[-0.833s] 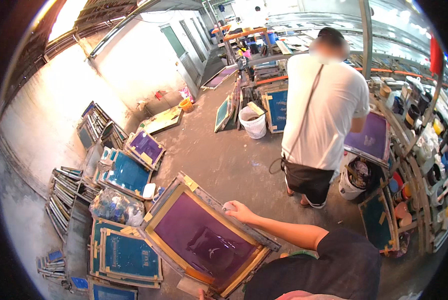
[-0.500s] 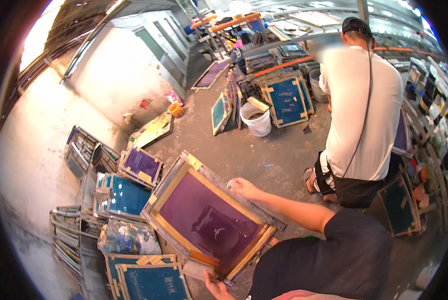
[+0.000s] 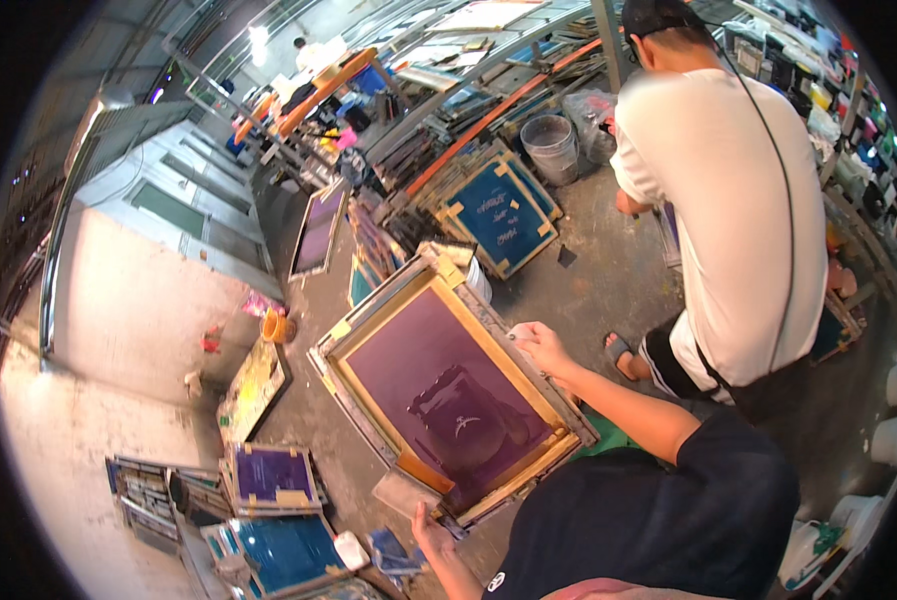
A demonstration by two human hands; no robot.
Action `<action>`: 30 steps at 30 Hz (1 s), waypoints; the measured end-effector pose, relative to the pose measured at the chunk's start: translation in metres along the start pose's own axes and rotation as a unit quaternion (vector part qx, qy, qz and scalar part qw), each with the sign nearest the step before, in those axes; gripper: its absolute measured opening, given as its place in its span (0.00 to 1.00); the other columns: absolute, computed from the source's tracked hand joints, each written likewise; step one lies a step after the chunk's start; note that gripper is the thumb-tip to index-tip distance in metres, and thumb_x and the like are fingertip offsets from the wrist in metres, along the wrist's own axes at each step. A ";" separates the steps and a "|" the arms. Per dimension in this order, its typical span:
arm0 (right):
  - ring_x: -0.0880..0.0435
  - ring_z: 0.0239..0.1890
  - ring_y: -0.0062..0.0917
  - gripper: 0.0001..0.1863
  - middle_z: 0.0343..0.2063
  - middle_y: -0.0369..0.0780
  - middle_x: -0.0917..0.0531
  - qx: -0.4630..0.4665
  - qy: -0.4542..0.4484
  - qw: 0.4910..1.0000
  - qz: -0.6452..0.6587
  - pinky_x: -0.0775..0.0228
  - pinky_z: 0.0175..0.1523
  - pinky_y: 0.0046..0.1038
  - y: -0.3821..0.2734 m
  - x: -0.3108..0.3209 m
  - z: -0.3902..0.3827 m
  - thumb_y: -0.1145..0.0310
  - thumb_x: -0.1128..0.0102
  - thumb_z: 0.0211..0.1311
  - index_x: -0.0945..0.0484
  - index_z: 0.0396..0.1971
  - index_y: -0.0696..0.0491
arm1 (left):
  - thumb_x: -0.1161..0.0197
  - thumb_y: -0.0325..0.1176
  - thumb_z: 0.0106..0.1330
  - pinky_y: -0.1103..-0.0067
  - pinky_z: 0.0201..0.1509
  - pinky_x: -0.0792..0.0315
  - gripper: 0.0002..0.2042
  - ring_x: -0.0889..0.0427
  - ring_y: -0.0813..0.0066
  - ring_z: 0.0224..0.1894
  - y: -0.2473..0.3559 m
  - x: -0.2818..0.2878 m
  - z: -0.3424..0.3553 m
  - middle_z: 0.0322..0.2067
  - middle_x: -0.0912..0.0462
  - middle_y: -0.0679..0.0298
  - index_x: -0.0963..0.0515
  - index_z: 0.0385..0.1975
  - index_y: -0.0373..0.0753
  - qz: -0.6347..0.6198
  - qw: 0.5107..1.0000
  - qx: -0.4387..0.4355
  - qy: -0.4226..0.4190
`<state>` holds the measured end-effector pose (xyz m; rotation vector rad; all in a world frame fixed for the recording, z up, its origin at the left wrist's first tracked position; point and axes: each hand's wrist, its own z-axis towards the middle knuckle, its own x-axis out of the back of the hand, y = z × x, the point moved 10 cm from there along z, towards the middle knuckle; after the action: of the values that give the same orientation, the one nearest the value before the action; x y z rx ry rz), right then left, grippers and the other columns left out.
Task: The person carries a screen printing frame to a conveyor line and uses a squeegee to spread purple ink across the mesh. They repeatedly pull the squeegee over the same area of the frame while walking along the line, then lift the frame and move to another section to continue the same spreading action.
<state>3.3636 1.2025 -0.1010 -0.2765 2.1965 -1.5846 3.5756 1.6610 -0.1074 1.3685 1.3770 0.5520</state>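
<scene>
I hold a screen printing frame (image 3: 438,375) tilted in front of me, with a purple mesh and yellowish tape around its inner border. A darker wet-looking patch (image 3: 468,425) with a small pale mark covers the near part of the mesh. My right hand (image 3: 542,350) is closed on the frame's right rail. At the near left corner, my left hand (image 3: 432,534) grips the frame's edge, its fingers partly hidden. Beside that hand is a flat greyish piece (image 3: 406,490) with an orange-brown strip, against the corner; I cannot tell whether the hand holds it too.
A person in a white shirt (image 3: 718,220) bends over at the right. Blue screens (image 3: 498,215) lean on a stack ahead, near a grey bucket (image 3: 550,150). More screens (image 3: 278,550) lie at lower left, by a wall (image 3: 148,300). An orange pot (image 3: 277,325) sits on the floor.
My view has turned, so the surroundings have shifted. The frame, still in both hands, sits further right in view and now covers most of the white bucket.
</scene>
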 end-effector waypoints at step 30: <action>0.27 0.31 0.10 0.13 0.33 0.29 0.20 0.181 0.428 0.877 0.120 0.37 0.36 0.16 -0.268 0.347 0.475 0.69 0.38 0.69 0.20 0.50 0.55 | 0.31 0.32 0.65 0.69 0.64 0.30 0.23 0.21 0.65 0.56 -0.108 -0.863 0.441 0.53 0.18 0.60 0.26 0.58 0.31 0.122 0.893 0.130 -0.413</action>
<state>3.2418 0.5697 -0.0503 0.9495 2.2697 -2.1699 3.7241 0.6992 -0.0441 1.7258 0.5901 -0.0945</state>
